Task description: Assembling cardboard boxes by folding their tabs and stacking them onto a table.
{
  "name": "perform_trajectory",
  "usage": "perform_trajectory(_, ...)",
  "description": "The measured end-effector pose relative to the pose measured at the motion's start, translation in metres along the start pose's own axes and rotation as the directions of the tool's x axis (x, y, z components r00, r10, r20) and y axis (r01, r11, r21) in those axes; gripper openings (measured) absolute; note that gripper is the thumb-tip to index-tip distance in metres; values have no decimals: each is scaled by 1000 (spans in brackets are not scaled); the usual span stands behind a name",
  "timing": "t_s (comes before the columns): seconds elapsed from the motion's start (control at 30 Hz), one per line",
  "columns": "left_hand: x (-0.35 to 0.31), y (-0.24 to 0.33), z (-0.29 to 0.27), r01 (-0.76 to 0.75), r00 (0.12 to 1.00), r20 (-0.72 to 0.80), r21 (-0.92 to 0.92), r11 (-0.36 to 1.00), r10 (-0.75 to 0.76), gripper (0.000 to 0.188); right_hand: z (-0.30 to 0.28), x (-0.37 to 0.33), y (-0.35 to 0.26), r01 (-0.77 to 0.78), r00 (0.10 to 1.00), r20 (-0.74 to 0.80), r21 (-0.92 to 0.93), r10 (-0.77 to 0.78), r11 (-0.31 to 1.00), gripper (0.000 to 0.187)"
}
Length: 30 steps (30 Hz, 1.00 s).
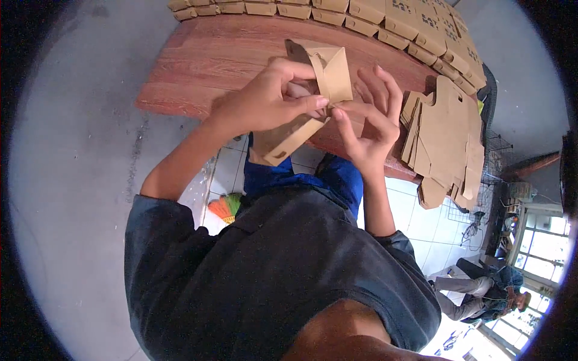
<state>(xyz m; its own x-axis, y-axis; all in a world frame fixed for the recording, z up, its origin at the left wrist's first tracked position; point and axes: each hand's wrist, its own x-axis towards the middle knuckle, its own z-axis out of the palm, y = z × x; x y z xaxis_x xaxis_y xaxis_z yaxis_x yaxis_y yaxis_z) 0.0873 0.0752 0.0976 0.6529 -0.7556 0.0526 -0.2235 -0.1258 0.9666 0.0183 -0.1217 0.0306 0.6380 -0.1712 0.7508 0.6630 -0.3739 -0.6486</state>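
A brown cardboard box (338,71), partly folded, is held up over the near edge of the table, its panels and flaps standing at angles. My left hand (260,99) grips it from the left, fingers reaching inside and thumb at a flap edge. From the right, my right hand (374,133) pinches the same corner between thumb and forefinger, with its other fingers raised and spread. The hands nearly meet there and partly hide the folds. A long narrow side with a small slot (279,154) points down toward my lap.
Rows of folded cardboard boxes (328,17) line the far edge of the reddish wooden table (198,63). To the right lies a pile of flat cardboard blanks (445,135). An orange and green broom (226,207) is on the floor. Another person (481,295) is at the lower right.
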Motion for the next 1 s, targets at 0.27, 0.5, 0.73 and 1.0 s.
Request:
perform_trajectory(0.27,3,-15,4,44,998,-55,60,997,-41,32,9,-5,-1,-305,943,-67,221,326,927,13)
perform_trajectory(0.5,-1,-20,12,-43,986,-154,113,993,60,31,3,2,0,-377,926,51,199,374,905,11)
perform_trajectory(0.73,4,-31,16,-60,990,-117,126,990,75,29,0,8,11,-543,840,265,429,474,722,34)
perform_trajectory(1.0,39,-68,27,-122,910,-413,-188,974,34,32,23,-28,20,-700,538,356,695,764,168,41)
